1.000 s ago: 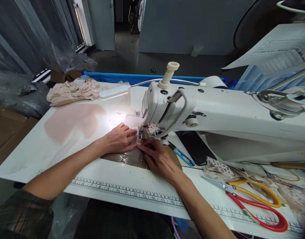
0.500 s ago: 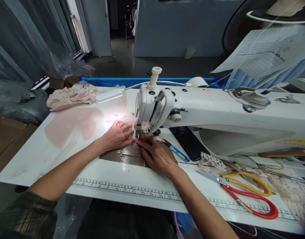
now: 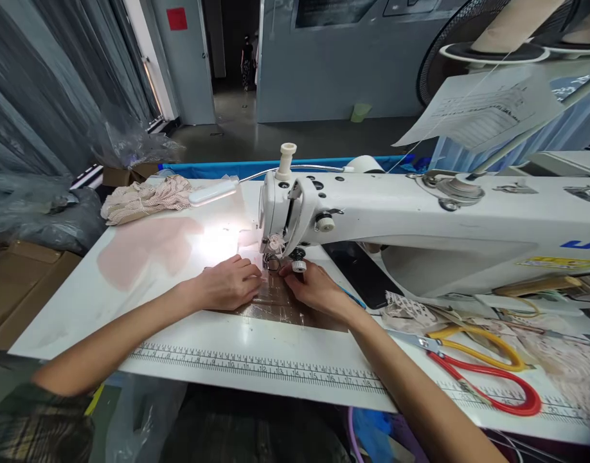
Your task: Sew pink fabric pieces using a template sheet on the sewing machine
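Observation:
A white sewing machine [image 3: 372, 204] stands on the table, its needle and presser foot [image 3: 267, 259] lit by a small lamp [image 3: 214, 192]. A strip of sheer pale pink fabric [image 3: 249, 239] lies at the needle. Left of the presser foot, my left hand [image 3: 231, 283] has its fingers curled down and closed at the fabric's edge. Close on the right side, my right hand [image 3: 317, 289] pinches thumb and fingers together, partly behind the thread tension knob [image 3: 299, 265]; what they hold is too small to make out. A brown, shiny, tape-covered plate [image 3: 280, 310] lies beneath both hands.
Scissors with red and yellow handles [image 3: 488, 373] lie at the right, near lace scraps [image 3: 411, 312]. A black phone [image 3: 357, 273] rests under the machine arm, with blue thread snips [image 3: 353, 297] beside my right wrist. A lace bundle [image 3: 148, 198] sits at the back left.
My left hand has gone from lying flat with fingers extended to curled fingers. My right hand has shifted right and away, now covering most of the blue snips. The view has tilted up.

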Motion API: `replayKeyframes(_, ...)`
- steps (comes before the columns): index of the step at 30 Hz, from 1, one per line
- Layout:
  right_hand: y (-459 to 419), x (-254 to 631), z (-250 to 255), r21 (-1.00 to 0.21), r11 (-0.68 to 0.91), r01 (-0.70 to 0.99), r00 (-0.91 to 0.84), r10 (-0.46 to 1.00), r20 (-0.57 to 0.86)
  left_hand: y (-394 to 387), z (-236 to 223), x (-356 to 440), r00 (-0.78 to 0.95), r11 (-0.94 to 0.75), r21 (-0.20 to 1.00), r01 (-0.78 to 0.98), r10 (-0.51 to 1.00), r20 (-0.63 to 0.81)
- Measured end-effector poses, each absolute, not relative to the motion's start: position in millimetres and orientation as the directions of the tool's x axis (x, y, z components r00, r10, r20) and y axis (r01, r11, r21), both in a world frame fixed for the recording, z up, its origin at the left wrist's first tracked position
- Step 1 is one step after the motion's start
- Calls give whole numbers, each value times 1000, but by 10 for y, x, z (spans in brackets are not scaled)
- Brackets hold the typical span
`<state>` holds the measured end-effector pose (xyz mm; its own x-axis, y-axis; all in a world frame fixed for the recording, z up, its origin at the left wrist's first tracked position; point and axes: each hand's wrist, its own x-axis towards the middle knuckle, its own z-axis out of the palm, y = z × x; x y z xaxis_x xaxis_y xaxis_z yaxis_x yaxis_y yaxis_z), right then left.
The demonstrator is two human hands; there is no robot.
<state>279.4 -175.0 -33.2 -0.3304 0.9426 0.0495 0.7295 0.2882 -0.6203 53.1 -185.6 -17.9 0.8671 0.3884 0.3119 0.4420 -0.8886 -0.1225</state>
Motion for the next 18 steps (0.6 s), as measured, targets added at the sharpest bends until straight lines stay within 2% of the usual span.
replayKeyframes(5, -1710, 2736, -455, -568, 266, 779, -246, 963, 114, -1778, -404, 507, 823, -930, 47, 364, 345, 452)
replayKeyframes(7, -1741, 2744, -518, -565, 285, 774, -253, 958, 137, -1769, -431, 490, 804, -933, 74, 353, 343, 485)
replayKeyframes(13, -1843, 2802, -539, -502, 523, 688, -466, 850, 246, -1812, -432, 468, 814, -915, 11, 404, 365, 452)
replayKeyframes(18, -1857, 2817, -520, -416, 604, 680, -565, 793, 229, -1831, -414, 464, 825, -914, -57, 402, 334, 456)
